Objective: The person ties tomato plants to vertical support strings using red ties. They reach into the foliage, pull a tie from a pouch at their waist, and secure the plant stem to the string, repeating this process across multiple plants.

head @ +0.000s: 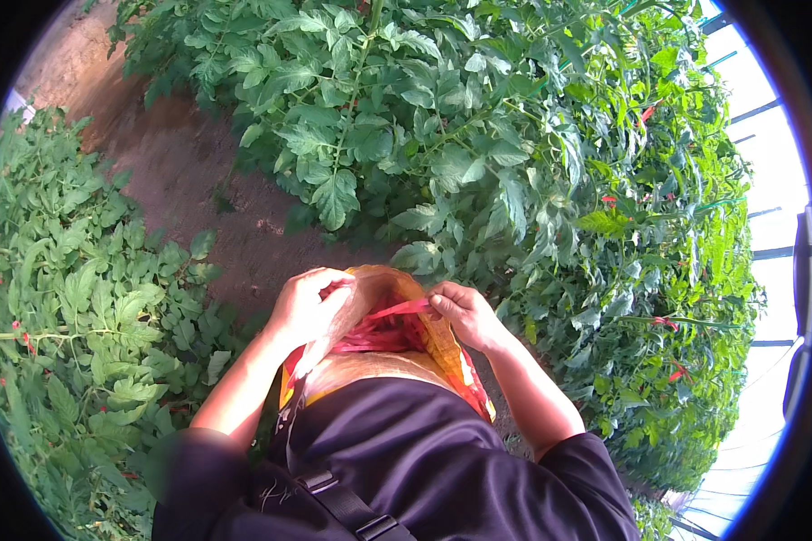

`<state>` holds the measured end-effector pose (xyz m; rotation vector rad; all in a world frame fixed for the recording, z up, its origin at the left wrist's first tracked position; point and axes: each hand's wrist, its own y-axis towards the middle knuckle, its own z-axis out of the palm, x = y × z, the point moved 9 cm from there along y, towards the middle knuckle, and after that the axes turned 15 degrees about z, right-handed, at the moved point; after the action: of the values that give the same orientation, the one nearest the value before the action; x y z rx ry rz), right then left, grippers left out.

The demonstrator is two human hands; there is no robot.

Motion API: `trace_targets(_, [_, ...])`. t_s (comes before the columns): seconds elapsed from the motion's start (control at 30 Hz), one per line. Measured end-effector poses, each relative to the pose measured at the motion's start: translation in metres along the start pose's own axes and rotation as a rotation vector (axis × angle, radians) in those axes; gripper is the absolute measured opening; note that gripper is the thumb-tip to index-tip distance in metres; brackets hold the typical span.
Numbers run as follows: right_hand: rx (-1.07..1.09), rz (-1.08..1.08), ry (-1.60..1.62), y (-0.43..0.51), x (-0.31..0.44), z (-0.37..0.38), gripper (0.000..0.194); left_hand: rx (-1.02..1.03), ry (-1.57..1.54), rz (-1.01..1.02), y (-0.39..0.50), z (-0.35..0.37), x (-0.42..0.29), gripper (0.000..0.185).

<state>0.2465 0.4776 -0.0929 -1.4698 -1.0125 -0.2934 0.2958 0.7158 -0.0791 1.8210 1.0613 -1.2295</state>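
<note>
An open woven bag (441, 346), yellow and red outside and pale inside, hangs against my waist. Many red plastic strips (379, 338) lie loose within it. My left hand (314, 304) grips the bag's left rim with curled fingers; the fingertips are partly hidden. Between the thumb and fingers of my right hand (465, 314) is the end of one red strip (400, 309), stretched over the bag's mouth from the bundle. The right hand is just at the bag's right rim.
Dense tomato plants (406, 122) rise ahead and to the right, some with red ties (664, 322) on their stems. More plants (101, 318) stand at left. A bare soil path (189, 169) runs between them. A black buckled strap (352, 504) crosses my dark shirt.
</note>
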Motion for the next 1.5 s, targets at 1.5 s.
trace_targets(1.5, [0.271,0.077,1.255,0.109,-0.057,-0.236,0.009,0.686,1.237,0.196,0.337,0.167,-0.183,0.031])
